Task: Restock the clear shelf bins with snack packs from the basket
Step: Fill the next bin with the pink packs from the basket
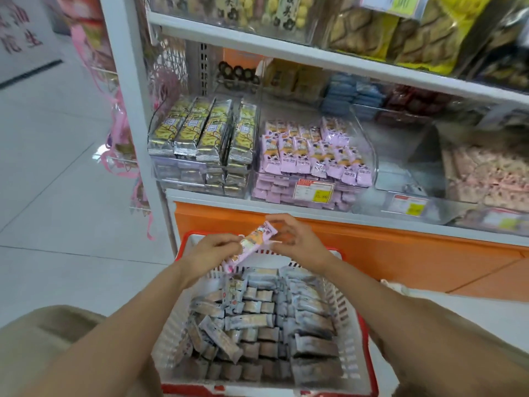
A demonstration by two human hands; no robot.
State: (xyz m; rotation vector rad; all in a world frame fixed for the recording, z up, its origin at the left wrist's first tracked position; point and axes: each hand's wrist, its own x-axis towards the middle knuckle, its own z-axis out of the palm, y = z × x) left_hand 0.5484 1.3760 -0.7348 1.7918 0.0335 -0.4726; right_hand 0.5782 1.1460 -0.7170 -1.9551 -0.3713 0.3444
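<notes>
Shelving unit (pixel 286 51): white, several tiers, clear bins along the middle tier.

Basket (pixel 369 339): red rim, white slatted walls, directly below the hands and in front of the orange base panel (pixel 372 253). More than half full of basket packs (pixel 257 322) lying in rough rows.

Bins:
- Purple-pack bin (pixel 369 144) sits mid-shelf, stacked high at front and left, with open space at back right.
- To its left is the bin of yellow-green packs (pixel 200 130), which looks full.
- To its right is a clear bin (pixel 406 173) with little in it.

Hands: both are raised above the basket's far rim.
- Left hand (pixel 209 250) pinches the lower half of a purple snack pack (pixel 252 245).
- Right hand (pixel 297 239) is curled round the pack's upper end, thumb beneath.
- The pack is tilted, upper end toward the shelf, clear of the basket and below the bins.

Step (judgement): one pack is picked and being squared up for placing; a large part of the basket is not yet shelved.

Next move: lift the pack up and forward over the purple bin's front wall and set it in the open back-right space, in line with the rows.

Not readable:
- Print on the pack and price labels is blurred.
- Colours of the basket packs are washed out, so a match with the purple bin is likely but unconfirmed.
- The basket's near edge is cut off.
- The contents of the far-right bins are indistinct.
</notes>
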